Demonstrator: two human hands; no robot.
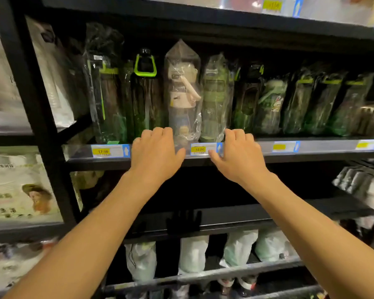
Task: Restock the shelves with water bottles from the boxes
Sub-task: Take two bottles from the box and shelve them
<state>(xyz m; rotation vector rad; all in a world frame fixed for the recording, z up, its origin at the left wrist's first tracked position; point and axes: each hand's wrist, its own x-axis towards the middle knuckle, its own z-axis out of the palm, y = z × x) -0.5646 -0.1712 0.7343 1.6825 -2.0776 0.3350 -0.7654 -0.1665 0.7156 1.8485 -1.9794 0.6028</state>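
Both hands are up at the front rail point(311, 147) of the middle shelf, the left hand point(156, 152) just at 9 o'clock of the 18.00 price tag point(200, 149) and the right hand point(240, 154) just at 3 o'clock of it. Each shows its back with knuckles raised and fingers curled over the rail. The fingertips are hidden, so I cannot tell whether they grip the rail, pinch plastic wrap or only rest there. The white bottle point(183, 93), upright in its clear wrap, stands between the hands at 12 o'clock. The left fingers sit at its foot, and the green bottle point(216, 93) touches it at 3 o'clock, above the right fingers. More wrapped bottles fill the row out to 9 and 3 o'clock. No box is in view. This looks like the placing or straightening step, with a bottle set at the front and being squared up. Next, the white bottle probably needs nudging back so its wrap clears the rail and it stands in line with its neighbours. The slippery, loose wrap calls for a light push low on the body so that it does not tip. After that, the hands would go back to the box for another.
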